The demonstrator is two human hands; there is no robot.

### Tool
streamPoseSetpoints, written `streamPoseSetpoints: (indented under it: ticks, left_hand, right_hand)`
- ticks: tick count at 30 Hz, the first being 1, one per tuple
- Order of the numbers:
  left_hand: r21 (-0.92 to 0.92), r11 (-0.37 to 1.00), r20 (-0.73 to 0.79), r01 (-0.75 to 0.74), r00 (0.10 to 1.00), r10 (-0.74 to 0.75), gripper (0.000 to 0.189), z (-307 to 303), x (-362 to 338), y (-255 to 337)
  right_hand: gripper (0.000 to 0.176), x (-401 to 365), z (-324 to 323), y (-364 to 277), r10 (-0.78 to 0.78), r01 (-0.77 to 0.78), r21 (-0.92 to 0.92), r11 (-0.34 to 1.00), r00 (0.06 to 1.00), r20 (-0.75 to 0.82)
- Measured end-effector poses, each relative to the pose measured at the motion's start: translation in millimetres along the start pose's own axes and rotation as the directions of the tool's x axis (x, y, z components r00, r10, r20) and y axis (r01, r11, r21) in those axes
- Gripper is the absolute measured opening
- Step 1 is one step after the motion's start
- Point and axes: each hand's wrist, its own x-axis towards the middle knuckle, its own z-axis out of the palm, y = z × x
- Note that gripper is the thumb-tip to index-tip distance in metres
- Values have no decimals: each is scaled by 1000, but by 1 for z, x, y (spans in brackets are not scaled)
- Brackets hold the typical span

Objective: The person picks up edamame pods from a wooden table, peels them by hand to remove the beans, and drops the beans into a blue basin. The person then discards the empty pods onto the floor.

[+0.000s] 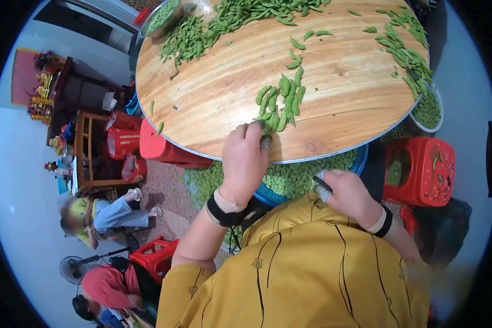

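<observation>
Green bean pods (287,98) lie in a small pile near the front edge of the round wooden table (218,104). My left hand (246,156) reaches over that edge, its wrapped fingertips closed at the lower end of the pile; what they pinch is hidden. Over a blue basket (359,163), my right hand (351,195) is closed, with grey wrapping on thumb and finger and something dark between them that I cannot make out. Shelled beans (295,176) fill the basket below both hands.
More pods (257,11) lie along the table's far side, beside a metal bowl (161,19). A white bowl (427,112) of beans and a red stool (423,172) are at the right. Two people (112,287) sit at the lower left, near another red stool (153,257).
</observation>
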Motion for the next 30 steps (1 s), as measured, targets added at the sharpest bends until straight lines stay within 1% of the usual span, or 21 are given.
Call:
streamPoseSetpoints:
  ticks: [2,6,7,9,11,12,13,14,15,16,17,18,20,21,22,23,24,25,26,28,30]
  left_hand:
    - [11,1000,35,1,999,-1,18,11,3,-9]
    - [-128,987,61,99,994,-92,21,12,4,-11]
    - [-179,973,74,145,988,-134,23,10,3,-10]
    - [-201,965,99,168,984,-151,23,1,1,-5]
    - [-226,955,124,192,978,-167,23,-4,-3,-1]
    - [-501,789,281,357,929,-242,21,-5,-5,0]
    - [-686,518,449,511,857,-251,20,-5,-8,2]
    - [-687,511,457,516,854,-248,20,-8,-12,6]
    - [-707,403,567,581,807,-169,20,-13,-13,12]
    - [-706,293,655,644,752,-74,19,-16,-14,18]
    - [-718,330,648,613,761,-5,21,-18,-16,23]
    - [-718,324,651,616,759,1,21,-17,-18,27]
    - [-814,305,528,494,848,39,21,-13,-23,35]
    - [-803,301,538,515,843,-9,27,-21,-19,39]
    - [-804,297,537,515,843,-8,27,-24,-18,40]
    - [-831,213,526,513,851,1,31,-27,-17,41]
    - [-852,130,513,507,859,8,34,-27,-17,41]
    - [-867,115,490,484,872,22,38,-25,-19,39]
    - [-868,115,489,483,872,23,38,-21,-20,36]
    - [-841,38,541,539,840,49,32,-15,-20,33]
    - [-865,67,500,497,865,48,32,-12,-19,35]
  right_hand:
    - [14,-7,-1,2,25,-25,3,1000,1000,-13]
    - [16,-14,-3,6,50,-49,17,999,998,-44]
    - [17,-13,-6,6,45,-45,27,999,999,-20]
    - [19,-9,-12,2,39,-40,36,999,999,6]
    - [19,-2,-17,-8,91,-65,303,951,993,-71]
    - [19,1,-23,-12,96,-71,301,951,993,-68]
    - [18,5,-28,-16,209,-195,511,837,977,32]
    - [17,7,-34,-20,295,-318,678,663,943,154]
    - [16,11,-37,-24,281,-260,735,627,955,98]
    - [16,18,-41,-29,290,-267,731,628,952,100]
    - [17,24,-44,-34,322,-275,746,607,943,85]
    - [18,30,-47,-35,352,-277,760,589,934,67]
    - [17,34,-44,-28,324,-287,783,553,939,116]
    - [15,35,-43,-26,329,-335,806,488,926,185]
    - [13,36,-41,-25,328,-381,823,421,910,254]
    - [13,35,-39,-24,330,-384,821,422,909,255]
    - [13,32,-37,-24,272,-376,909,179,907,321]
    - [14,29,-35,-24,199,-360,930,-78,908,368]
    - [14,28,-33,-25,200,-359,930,-77,908,367]
    - [16,26,-29,-27,120,-392,879,-272,892,435]
    - [18,27,-27,-29,128,-388,888,-246,895,426]
